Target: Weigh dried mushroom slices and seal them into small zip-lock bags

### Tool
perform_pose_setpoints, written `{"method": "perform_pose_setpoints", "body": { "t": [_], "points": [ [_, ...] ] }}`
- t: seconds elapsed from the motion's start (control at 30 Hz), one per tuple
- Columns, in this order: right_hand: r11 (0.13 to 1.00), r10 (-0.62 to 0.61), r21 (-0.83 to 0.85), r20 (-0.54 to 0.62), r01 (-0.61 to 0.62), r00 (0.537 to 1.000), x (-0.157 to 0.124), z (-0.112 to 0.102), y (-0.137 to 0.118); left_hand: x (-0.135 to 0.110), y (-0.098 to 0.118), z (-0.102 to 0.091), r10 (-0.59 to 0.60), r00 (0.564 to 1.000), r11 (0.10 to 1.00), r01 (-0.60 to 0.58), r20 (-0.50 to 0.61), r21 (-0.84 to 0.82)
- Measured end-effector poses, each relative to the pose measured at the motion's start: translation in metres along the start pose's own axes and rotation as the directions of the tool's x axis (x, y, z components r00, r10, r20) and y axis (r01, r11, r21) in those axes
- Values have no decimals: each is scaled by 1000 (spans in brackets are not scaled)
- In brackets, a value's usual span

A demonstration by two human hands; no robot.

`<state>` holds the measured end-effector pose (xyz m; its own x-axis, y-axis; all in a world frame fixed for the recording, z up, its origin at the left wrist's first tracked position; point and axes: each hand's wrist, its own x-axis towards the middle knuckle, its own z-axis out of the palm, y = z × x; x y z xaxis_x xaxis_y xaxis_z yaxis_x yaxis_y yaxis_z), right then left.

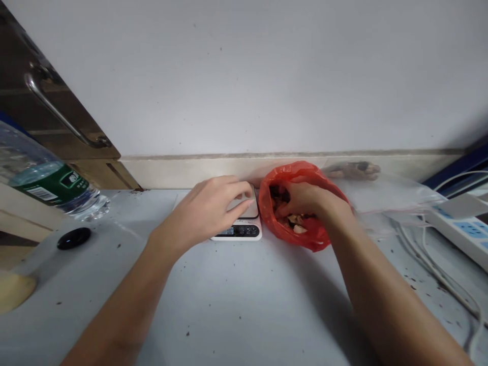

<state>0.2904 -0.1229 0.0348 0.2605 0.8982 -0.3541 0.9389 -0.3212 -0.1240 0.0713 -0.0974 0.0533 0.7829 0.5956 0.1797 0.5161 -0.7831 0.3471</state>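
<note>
A red plastic bag (pixel 317 238) sits open on the grey table (pixel 244 310) near the wall, just right of a small white kitchen scale (pixel 246 231). Your right hand (pixel 305 199) reaches into the bag, fingers curled among brown and pale pieces (pixel 296 221); whether they pinch one cannot be told. Your left hand (pixel 209 206) rests loosely spread on the scale's platform. A clear bag (pixel 385 195) and power strip (pixel 463 229) lie to the right, a water bottle (pixel 49 180) and black cap (pixel 73 238) far left.
</note>
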Motion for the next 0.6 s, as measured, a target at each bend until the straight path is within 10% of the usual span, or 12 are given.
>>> {"method": "perform_pose_setpoints", "body": {
  "t": [0.2,0.6],
  "points": [
    [997,68,29,187,-74,980,-2,0,-1,1,1,4,-14,1000,1000,14,27,1],
    [993,23,109,192,-44,981,6,2,9,2,1,8,38,999,999,-38,24,-7]
  ]
}}
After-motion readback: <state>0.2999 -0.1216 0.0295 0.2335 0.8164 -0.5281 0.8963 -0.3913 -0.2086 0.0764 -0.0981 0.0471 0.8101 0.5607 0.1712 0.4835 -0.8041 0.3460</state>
